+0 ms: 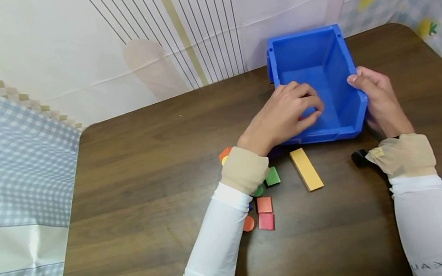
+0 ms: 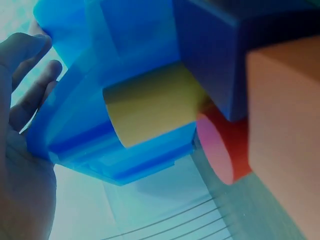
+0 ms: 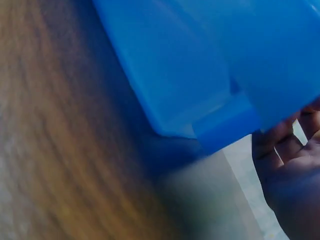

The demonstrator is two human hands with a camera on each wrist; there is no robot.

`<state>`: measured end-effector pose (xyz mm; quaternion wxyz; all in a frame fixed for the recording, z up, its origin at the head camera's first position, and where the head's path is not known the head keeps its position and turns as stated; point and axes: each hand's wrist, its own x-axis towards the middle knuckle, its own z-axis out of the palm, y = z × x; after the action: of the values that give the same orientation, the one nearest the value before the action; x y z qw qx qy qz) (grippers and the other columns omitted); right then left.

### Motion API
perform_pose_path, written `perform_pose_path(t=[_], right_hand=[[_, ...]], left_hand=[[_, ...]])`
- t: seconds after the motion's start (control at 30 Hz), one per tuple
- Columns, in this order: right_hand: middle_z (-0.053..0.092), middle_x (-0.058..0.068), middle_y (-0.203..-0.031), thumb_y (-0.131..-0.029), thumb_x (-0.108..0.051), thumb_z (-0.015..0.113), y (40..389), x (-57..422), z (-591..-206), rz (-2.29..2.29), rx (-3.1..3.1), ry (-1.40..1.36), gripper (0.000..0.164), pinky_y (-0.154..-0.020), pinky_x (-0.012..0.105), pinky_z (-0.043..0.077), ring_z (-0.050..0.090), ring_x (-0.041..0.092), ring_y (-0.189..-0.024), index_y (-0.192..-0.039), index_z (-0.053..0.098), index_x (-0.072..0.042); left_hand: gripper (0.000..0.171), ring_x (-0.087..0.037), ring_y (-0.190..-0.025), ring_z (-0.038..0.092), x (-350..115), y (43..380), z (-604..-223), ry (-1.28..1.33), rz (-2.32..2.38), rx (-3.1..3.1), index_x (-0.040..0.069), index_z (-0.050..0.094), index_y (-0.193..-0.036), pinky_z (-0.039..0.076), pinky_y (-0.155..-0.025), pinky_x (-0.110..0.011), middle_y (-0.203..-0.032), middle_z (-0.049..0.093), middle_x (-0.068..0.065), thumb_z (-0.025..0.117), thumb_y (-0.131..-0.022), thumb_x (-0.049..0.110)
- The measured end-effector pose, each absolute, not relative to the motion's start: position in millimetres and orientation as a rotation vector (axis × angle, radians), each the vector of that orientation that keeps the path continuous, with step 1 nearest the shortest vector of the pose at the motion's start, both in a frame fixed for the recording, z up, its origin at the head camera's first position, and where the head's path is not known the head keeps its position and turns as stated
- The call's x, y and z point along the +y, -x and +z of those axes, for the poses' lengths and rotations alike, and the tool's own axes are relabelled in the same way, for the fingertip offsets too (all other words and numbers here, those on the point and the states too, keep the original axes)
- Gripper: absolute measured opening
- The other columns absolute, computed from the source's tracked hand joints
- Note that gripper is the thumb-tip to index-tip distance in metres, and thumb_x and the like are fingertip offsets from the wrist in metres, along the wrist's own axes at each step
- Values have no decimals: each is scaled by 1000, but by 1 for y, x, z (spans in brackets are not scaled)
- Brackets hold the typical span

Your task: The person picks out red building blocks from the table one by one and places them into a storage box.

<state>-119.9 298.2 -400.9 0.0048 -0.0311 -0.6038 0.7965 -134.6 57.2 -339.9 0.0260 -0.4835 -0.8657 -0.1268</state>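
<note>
A blue plastic bin [image 1: 324, 134] stands on the table with its inside facing up. My right hand [image 1: 379, 95] grips its right wall, thumb over the rim and fingers outside; the right wrist view shows this hand [image 3: 295, 160] at the bin's outer side. My left hand [image 1: 288, 109] reaches over the near left edge into the bin, fingers bent. A speck of red shows beneath it. The left wrist view shows no object between the fingers of the left hand [image 2: 30, 165]. Close to that camera are a yellow cylinder [image 2: 155, 105], a red cylinder [image 2: 225, 145] and a dark blue block [image 2: 210, 50].
A long yellow-orange block [image 1: 307, 170] lies just before the bin. Near the left forearm are a green block [image 1: 272, 176], an orange square block [image 1: 264, 205], a pink-red block [image 1: 266, 221] and a round orange piece [image 1: 248, 223]. Patterned cloth [image 1: 105, 69] borders the table behind.
</note>
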Motion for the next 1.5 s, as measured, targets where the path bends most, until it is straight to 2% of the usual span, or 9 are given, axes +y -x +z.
perform_pose_path(t=[0.07, 0.2, 0.37, 0.57, 0.77, 1.03, 1.23, 1.5], right_hand=[[42, 5, -66, -93, -18, 62, 121, 295, -401, 2467, -1870, 75, 27, -64, 23, 53, 57, 19, -70, -77, 46, -2], [40, 7, -65, -92, -17, 62, 120, 292, -402, 2439, -1844, 54, 27, -58, 22, 50, 54, 19, -65, -77, 48, 0], [41, 8, -67, -92, -17, 63, 121, 292, -402, 2420, -1833, 57, 26, -58, 22, 50, 54, 20, -67, -78, 49, 1], [48, 7, -68, -87, -18, 68, 120, 291, -403, 2407, -1800, 147, 26, -60, 22, 49, 54, 21, -72, -77, 55, 1], [52, 6, -67, -86, -18, 69, 119, 290, -403, 2441, -1760, 197, 25, -60, 23, 50, 55, 19, -70, -76, 56, 0], [54, 6, -70, -86, -19, 69, 122, 290, -399, 2472, -1771, 215, 24, -67, 24, 52, 57, 20, -78, -78, 57, 0], [60, 6, -79, -86, -20, 69, 123, 292, -400, 2478, -1777, 240, 22, -72, 25, 53, 59, 21, -85, -83, 60, -1], [56, 6, -72, -86, -20, 69, 123, 292, -401, 2486, -1766, 217, 23, -69, 25, 53, 59, 21, -79, -81, 57, -1]], left_hand=[[26, -11, -113, 47, 53, 134, -340, 1485, -384, -2680, 27, 72, -109, 32, -93, -21, -120, 60, 8, 49, -99, 37], [27, -14, -115, 46, 49, 131, -337, 1469, -351, -2682, 26, 72, -108, 31, -96, -21, -122, 59, 5, 48, -99, 37], [27, -13, -115, 46, 42, 128, -331, 1432, -371, -2635, 28, 71, -110, 32, -96, -22, -123, 58, 6, 49, -99, 37], [29, -10, -116, 46, 32, 123, -329, 1351, -398, -2627, 31, 68, -117, 31, -100, -24, -121, 58, 10, 46, -99, 38], [30, -9, -119, 46, 20, 119, -325, 1311, -455, -2640, 30, 67, -120, 29, -103, -25, -122, 58, 9, 47, -99, 39], [32, -11, -119, 46, 0, 117, -324, 1175, -509, -2710, 28, 66, -123, 31, -100, -27, -125, 58, 6, 48, -99, 39], [32, -12, -119, 46, -8, 114, -322, 1129, -506, -2736, 28, 65, -124, 32, -100, -29, -127, 57, 6, 50, -98, 39], [35, -14, -121, 46, -21, 108, -317, 1029, -477, -2761, 25, 64, -126, 33, -101, -31, -129, 56, 4, 53, -97, 40]])
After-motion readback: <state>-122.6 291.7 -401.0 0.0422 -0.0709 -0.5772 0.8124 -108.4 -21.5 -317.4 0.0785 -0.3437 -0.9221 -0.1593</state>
